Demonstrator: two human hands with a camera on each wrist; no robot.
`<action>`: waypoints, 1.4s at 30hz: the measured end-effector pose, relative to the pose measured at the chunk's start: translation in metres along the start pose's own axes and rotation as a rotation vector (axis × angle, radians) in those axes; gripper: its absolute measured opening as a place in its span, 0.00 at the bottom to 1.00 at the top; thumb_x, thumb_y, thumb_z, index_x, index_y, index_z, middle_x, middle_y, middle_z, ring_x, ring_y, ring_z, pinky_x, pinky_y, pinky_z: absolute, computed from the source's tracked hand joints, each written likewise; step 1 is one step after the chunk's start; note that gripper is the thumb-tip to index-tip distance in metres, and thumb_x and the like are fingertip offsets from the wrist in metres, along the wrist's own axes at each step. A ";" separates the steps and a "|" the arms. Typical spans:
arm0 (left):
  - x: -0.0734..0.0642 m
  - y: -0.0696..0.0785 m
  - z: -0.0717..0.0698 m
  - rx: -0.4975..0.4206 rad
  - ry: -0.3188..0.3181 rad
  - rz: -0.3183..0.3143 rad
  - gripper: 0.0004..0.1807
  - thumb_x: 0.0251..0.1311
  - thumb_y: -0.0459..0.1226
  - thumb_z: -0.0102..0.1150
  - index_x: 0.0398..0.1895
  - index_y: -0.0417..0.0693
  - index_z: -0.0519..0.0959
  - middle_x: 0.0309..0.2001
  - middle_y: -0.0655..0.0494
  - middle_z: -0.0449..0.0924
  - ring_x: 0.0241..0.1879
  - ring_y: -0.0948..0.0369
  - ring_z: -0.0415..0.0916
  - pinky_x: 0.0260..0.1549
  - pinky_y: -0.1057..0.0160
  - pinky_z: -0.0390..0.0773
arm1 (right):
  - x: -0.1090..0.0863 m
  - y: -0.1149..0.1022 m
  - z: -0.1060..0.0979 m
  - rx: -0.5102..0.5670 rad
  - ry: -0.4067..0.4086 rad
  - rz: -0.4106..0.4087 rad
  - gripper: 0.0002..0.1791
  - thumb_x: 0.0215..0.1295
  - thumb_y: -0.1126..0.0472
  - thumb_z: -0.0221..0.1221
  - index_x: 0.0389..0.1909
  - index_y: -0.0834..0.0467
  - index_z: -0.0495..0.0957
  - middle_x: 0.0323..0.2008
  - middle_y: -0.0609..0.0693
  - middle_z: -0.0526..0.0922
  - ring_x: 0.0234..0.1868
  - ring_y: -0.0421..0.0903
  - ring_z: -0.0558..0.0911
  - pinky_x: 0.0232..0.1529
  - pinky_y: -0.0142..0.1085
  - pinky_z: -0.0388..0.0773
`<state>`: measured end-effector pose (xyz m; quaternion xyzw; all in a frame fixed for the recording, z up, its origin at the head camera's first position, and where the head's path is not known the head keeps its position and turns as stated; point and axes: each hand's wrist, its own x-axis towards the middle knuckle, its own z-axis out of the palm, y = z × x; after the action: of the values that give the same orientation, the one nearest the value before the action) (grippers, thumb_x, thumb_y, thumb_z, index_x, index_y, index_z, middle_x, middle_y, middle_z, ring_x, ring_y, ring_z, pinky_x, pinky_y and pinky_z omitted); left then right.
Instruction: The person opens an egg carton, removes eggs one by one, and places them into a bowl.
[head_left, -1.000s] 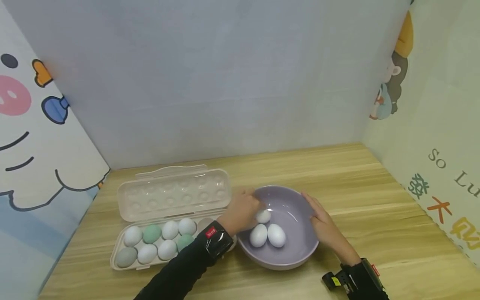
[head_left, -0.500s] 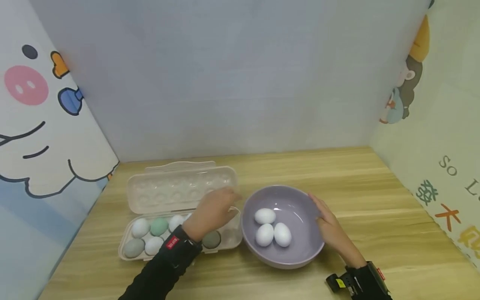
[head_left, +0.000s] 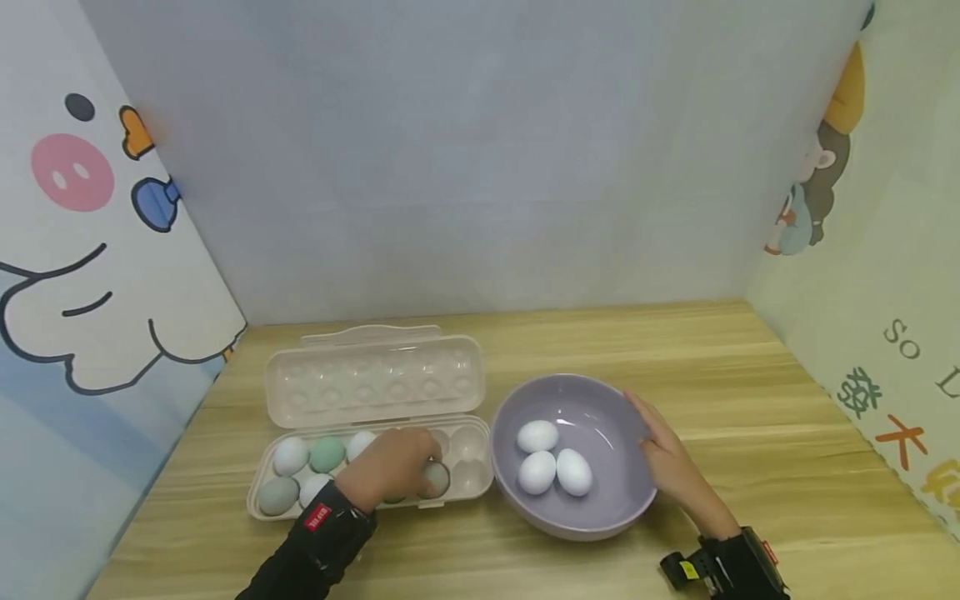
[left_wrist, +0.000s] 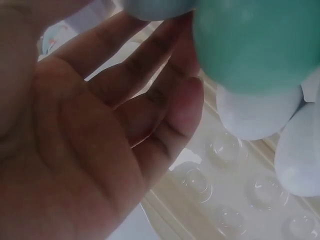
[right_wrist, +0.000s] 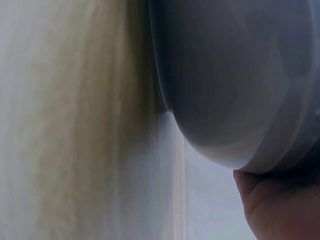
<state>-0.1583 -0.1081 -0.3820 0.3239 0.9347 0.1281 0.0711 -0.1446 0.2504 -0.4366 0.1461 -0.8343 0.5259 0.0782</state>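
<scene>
My left hand (head_left: 397,467) reaches over the clear plastic egg carton (head_left: 483,483) and pinches a grey-green egg (head_left: 438,478) in its near row. In the left wrist view the fingers (left_wrist: 145,65) bend toward this egg (left_wrist: 160,6), mostly cut off by the frame's top. A green egg (left_wrist: 257,45) hangs close beside them there. My right hand (head_left: 678,467) holds the right rim of a purple bowl (head_left: 618,467); in the right wrist view part of that hand (right_wrist: 285,210) touches the bowl's outside. Three white eggs (head_left: 574,472) lie together inside the bowl.
Other eggs, including a white egg (head_left: 291,456), a green egg (head_left: 327,454) and a grey egg (head_left: 277,496), fill the carton's left side. Its lid (head_left: 375,383) is folded back. The bowl stands right beside the carton on the wooden table (head_left: 712,375).
My left hand has left the white egg in the bowl, moved left over the carton and come down on the grey-green egg. The right hand stays on the bowl's rim.
</scene>
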 end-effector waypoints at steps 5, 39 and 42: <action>0.002 -0.002 0.000 -0.022 -0.017 0.027 0.12 0.29 0.33 0.64 0.14 0.54 0.69 0.16 0.64 0.64 0.20 0.63 0.61 0.21 0.63 0.64 | 0.000 0.001 0.001 0.002 0.011 -0.003 0.36 0.50 0.81 0.37 0.64 0.62 0.52 0.64 0.67 0.52 0.64 0.64 0.49 0.60 0.62 0.45; 0.033 0.016 -0.031 -0.152 0.362 0.382 0.21 0.36 0.37 0.63 0.41 0.50 0.75 0.36 0.63 0.69 0.34 0.66 0.66 0.32 0.70 0.71 | 0.001 -0.001 0.002 0.009 0.007 -0.017 0.35 0.50 0.81 0.37 0.64 0.63 0.52 0.63 0.69 0.52 0.63 0.66 0.49 0.58 0.64 0.47; 0.044 0.025 -0.032 -0.127 0.358 0.397 0.24 0.36 0.37 0.63 0.44 0.51 0.74 0.37 0.63 0.68 0.35 0.66 0.65 0.34 0.69 0.70 | 0.000 -0.002 0.002 0.015 0.011 -0.024 0.35 0.50 0.81 0.37 0.64 0.63 0.52 0.63 0.69 0.52 0.63 0.66 0.49 0.58 0.64 0.46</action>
<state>-0.1851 -0.0680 -0.3468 0.4678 0.8407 0.2532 -0.1016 -0.1442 0.2481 -0.4356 0.1539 -0.8279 0.5321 0.0882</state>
